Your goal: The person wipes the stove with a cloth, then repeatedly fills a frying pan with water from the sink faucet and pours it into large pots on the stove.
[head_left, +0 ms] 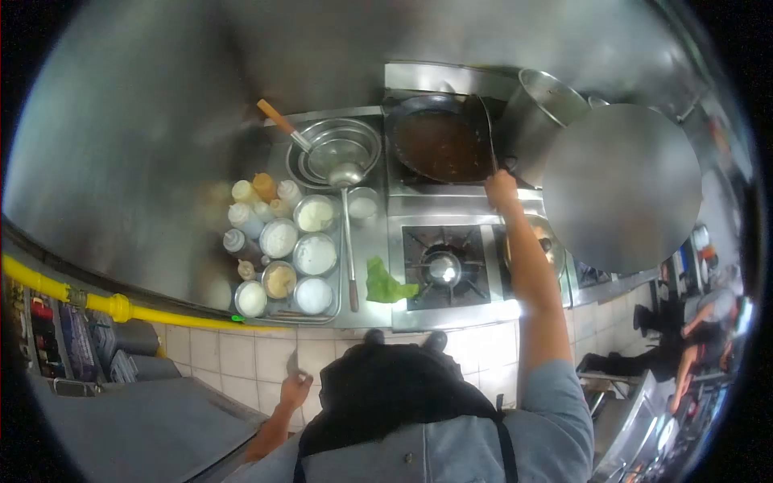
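Observation:
My right hand is closed around the thin handle of a long cooking utensil at the right rim of a dark wok. Whether the utensil is a ladle or a spatula, I cannot tell. Brown liquid fills the wok's bottom. Low on the left, away from the stove, my left hand pinches a small, flat, greyish piece whose kind is unclear. A green lettuce leaf lies on the steel counter beside the front burner.
Several squeeze bottles and tubs of white powder fill a tray. A ladle leans on nested steel bowls. Tall pot stands behind my right arm; a blurred disc hides what is beyond. People are far right.

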### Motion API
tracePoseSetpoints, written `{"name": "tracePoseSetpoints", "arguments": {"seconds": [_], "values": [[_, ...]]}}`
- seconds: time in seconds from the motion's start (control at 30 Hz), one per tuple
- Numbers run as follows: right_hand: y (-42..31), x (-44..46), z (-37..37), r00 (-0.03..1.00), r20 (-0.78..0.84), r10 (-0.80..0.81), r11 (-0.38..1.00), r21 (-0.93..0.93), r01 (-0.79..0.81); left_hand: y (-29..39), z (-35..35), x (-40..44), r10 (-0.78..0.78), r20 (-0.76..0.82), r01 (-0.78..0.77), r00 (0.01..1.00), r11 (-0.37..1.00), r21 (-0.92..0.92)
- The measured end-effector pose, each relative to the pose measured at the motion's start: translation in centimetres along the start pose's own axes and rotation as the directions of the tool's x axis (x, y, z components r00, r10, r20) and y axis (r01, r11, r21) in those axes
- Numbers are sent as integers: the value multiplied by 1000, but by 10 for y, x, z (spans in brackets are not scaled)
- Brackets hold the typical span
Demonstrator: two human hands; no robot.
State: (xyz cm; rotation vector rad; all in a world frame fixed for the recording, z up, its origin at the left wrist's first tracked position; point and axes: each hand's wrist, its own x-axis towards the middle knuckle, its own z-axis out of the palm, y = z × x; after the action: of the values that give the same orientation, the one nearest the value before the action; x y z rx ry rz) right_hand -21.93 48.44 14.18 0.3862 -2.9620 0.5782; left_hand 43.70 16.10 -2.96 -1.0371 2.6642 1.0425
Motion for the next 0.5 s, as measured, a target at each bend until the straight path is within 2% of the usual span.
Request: {"name": "tracePoseSetpoints", "arguments": {"seconds": [0.03,0.07,0.1,0.13,0.17,0.2,0.3,0.33,0.37,0.43,0.47,0.5], "values": [[-1,4,13,998,66,-11,1000,-20,12,-54,19,-5,-16,-29,19,999,993,113],[-16,9,18,962,131,239,949,179,-260,-125,38,-14,-6,144,15,990,998,-64],[-28,6,22,963,130,236,950,179,-257,-184,51,-23,5,313,70,950,971,-230],[-38,2,26,958,224,177,922,302,-241,-161,30,-35,-241,421,333,875,930,-158],[-49,-4,32,945,309,110,876,420,-239,-138,6,-49,-465,505,564,727,824,-55],[-78,-19,14,854,462,242,484,705,-518,-145,5,-44,-461,506,560,729,827,-52],[-111,-30,5,818,535,211,403,715,-571,-191,26,-33,-436,471,535,766,839,-93],[-110,-27,15,833,539,125,340,766,-546,-206,34,-30,-428,461,528,777,843,-107],[-111,-24,22,834,536,133,339,766,-546,-213,36,-26,-421,450,520,788,846,-120],[-115,-19,34,821,566,78,144,808,-571,-110,0,-3,-450,514,678,730,574,-460],[-119,-20,36,795,604,60,169,779,-604,-118,9,8,-445,520,677,729,578,-455],[-125,-22,34,796,601,68,170,779,-603,-124,22,28,-354,605,698,713,433,-570]]}}
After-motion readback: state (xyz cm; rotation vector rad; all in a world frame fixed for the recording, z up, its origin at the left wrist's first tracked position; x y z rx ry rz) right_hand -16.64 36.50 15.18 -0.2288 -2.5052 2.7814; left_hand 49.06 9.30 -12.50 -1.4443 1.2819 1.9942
